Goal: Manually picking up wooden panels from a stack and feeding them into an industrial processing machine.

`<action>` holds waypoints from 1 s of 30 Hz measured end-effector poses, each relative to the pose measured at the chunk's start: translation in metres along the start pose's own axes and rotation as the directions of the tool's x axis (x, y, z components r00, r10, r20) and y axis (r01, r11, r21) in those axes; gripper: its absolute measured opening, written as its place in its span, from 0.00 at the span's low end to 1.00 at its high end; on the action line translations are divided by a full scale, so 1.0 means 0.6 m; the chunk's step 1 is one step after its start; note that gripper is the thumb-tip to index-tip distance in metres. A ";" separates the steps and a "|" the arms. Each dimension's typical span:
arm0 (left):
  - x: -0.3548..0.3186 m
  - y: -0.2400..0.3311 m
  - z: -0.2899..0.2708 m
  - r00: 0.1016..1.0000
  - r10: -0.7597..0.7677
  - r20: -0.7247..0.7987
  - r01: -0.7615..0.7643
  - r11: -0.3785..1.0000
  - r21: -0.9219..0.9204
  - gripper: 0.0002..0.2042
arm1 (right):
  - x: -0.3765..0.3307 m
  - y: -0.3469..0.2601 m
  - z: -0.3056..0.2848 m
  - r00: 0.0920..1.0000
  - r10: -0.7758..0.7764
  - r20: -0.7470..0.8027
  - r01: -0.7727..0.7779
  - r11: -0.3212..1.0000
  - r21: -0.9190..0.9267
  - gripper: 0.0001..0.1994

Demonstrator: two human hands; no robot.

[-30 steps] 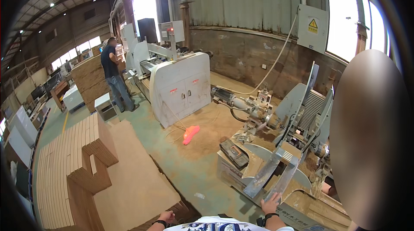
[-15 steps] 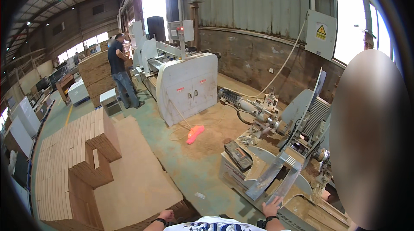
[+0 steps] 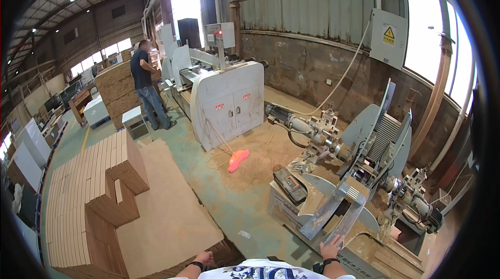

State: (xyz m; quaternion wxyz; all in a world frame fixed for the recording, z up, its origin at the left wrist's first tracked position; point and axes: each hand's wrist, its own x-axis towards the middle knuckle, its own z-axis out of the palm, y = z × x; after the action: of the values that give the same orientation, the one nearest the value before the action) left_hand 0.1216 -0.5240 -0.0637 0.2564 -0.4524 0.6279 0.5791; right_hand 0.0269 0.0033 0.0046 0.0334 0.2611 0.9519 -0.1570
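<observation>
My right hand (image 3: 330, 248) lies with its fingers apart on the lower end of a sloping metal guide rail (image 3: 341, 225) of the woodworking machine (image 3: 364, 175). A dark band is round that wrist. My left hand (image 3: 206, 257) is curled closed beside the near edge of a large stack of brown boards (image 3: 172, 216), and nothing shows in its fingers. On the machine's left corner lies a dark, dusty case or box (image 3: 290, 186). Small metal tools (image 3: 302, 166) are scattered behind it, too small to name.
Tall rows of cut boards (image 3: 78, 185) stand on the left of the stack. An orange-pink object (image 3: 238, 159) lies on the dusty floor before a white machine cabinet (image 3: 229, 110). Another person (image 3: 146, 84) stands by that cabinet. A cable (image 3: 351, 60) hangs from the wall box.
The large blurred shape at the right has gone from view, uncovering the machine's right-hand motor and a pipe. My view has shifted slightly. Both my hands have stayed about where they were.
</observation>
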 end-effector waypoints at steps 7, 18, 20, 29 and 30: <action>0.004 0.003 -0.001 1.000 -0.002 0.011 0.002 1.000 -0.014 0.16 | 0.017 0.024 0.035 0.996 -0.043 -0.081 0.037 0.997 -0.068 0.48; 0.024 -0.011 -0.005 1.000 0.005 0.030 -0.004 1.000 -0.013 0.15 | 0.003 0.002 0.006 1.000 -0.004 -0.027 0.003 0.999 -0.043 0.48; 0.024 -0.006 -0.003 1.000 -0.001 0.014 0.001 1.000 -0.021 0.14 | 0.005 0.005 0.011 1.000 0.008 -0.027 -0.010 0.998 -0.062 0.48; 0.014 0.002 0.001 0.999 -0.030 -0.018 0.029 0.998 -0.057 0.13 | 0.006 0.010 0.018 0.997 -0.021 -0.070 0.017 0.998 -0.054 0.48; 0.014 0.004 0.001 1.000 -0.024 -0.012 0.024 0.999 -0.040 0.13 | 0.005 0.010 0.018 0.997 -0.021 -0.070 0.017 0.998 -0.053 0.48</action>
State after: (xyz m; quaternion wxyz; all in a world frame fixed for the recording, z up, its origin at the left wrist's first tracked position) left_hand 0.1159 -0.5258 -0.0696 0.2505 -0.4685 0.6124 0.5854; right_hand 0.0268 0.0062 -0.0079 0.0052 0.2565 0.9587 -0.1228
